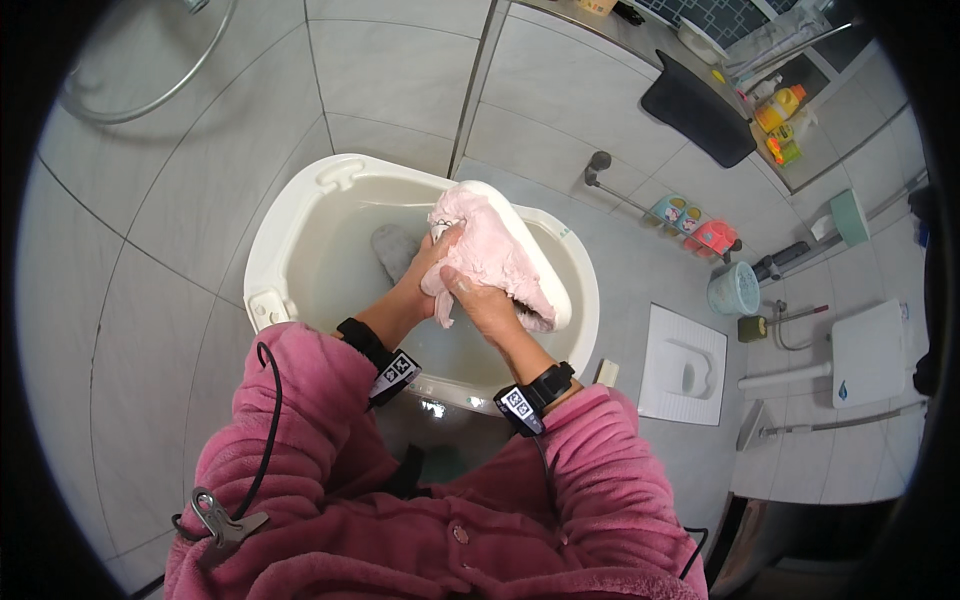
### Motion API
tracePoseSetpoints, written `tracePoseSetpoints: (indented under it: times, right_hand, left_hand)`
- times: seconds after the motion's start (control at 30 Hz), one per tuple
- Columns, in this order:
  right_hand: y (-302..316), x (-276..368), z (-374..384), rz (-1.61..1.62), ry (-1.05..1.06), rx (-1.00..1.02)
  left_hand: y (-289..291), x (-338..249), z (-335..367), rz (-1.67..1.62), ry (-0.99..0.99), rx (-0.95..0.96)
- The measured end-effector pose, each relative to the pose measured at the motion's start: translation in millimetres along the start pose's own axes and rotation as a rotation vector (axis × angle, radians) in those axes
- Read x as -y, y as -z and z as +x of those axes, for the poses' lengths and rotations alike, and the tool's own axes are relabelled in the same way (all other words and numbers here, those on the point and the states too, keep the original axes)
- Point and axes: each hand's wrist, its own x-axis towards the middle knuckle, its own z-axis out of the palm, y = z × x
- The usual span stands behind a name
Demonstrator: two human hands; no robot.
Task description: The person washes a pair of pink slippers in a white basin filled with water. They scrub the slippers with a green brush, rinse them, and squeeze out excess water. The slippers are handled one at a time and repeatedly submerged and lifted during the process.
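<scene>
A wet pink cloth [487, 245] lies bunched over a white board with rounded ends [545, 270], which leans across the right part of a white plastic tub [262, 235]. My left hand [428, 268] grips the cloth at its left side, the fingers partly hidden in the folds. Close beside it, my right hand [485, 303] holds the cloth's lower part, its thumb pointing toward the left hand. A loose end of the cloth hangs down between my wrists. Left of my hands, a grey soft-looking item [394, 250] lies in the tub's cloudy water.
A squat toilet [690, 365] is set in the floor at the right. Beyond it stand a light-blue bucket [735, 290] and a white cistern [867, 352]. A rail with cups [680, 215] runs along the far wall. A shower hose [150, 105] hangs at the upper left.
</scene>
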Motion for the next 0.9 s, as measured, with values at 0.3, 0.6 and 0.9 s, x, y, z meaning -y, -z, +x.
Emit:
tracePoseSetpoints:
  times: [0.3,0.6,0.9]
  right_hand:
    - [24.8,-39.7,22.4,-0.947,0.148,0.066]
    - [8.1,-22.4,-0.5,-0.862,-0.042,0.180]
    - [27.8,36.2,16.9,1.280,-0.218,-0.153]
  left_hand:
    - [-42.9,11.6,-21.7,0.377,-0.039,-0.307]
    - [-5.8,11.5,13.3,0.316,-0.367,-0.354]
    - [-17.0,25.0,6.5,0.786,-0.503,-0.434]
